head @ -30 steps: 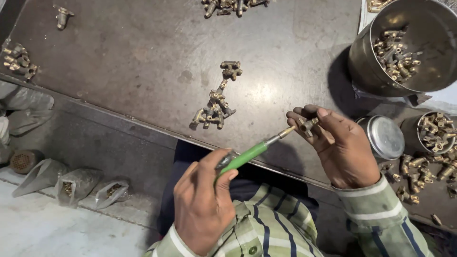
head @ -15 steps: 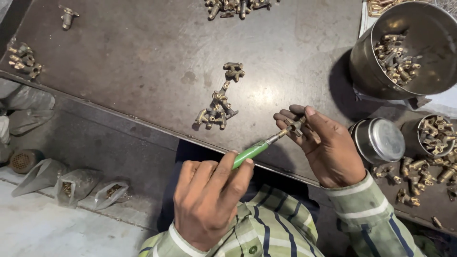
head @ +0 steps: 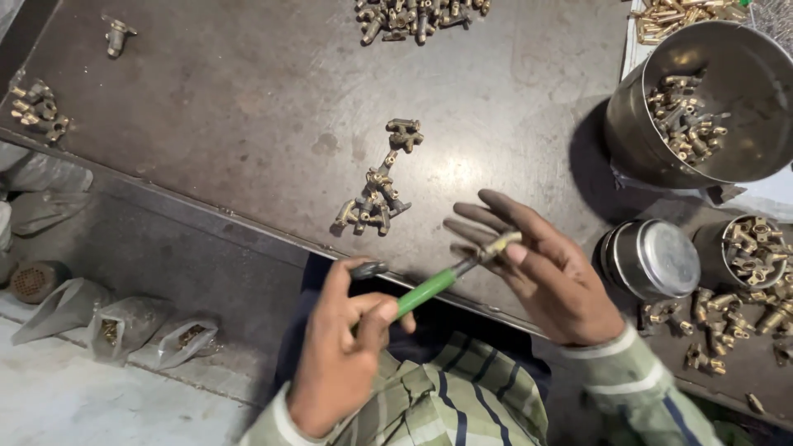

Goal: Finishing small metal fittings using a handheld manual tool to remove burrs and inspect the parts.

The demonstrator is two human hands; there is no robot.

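Observation:
My left hand (head: 343,351) grips a green-handled screwdriver (head: 425,291) near the table's front edge, its shaft pointing up and right. The tip meets a small brass fitting (head: 498,244) pinched between the thumb and fingers of my right hand (head: 541,277), whose other fingers are spread. A small pile of brass fittings (head: 376,202) lies on the dark metal table (head: 248,124) just left of my right hand.
A large steel pot (head: 743,58) holding brass fittings stands at the right. Below it are a lidded steel tin (head: 657,258) and a small cup of fittings (head: 747,248), with loose fittings around. More fittings lie at top centre (head: 413,16) and far left (head: 37,107). Plastic bags (head: 124,326) lie on the floor.
The view has shifted slightly. My right hand has opened its fingers wider while keeping the fitting on the screwdriver tip. My left hand has turned on the handle.

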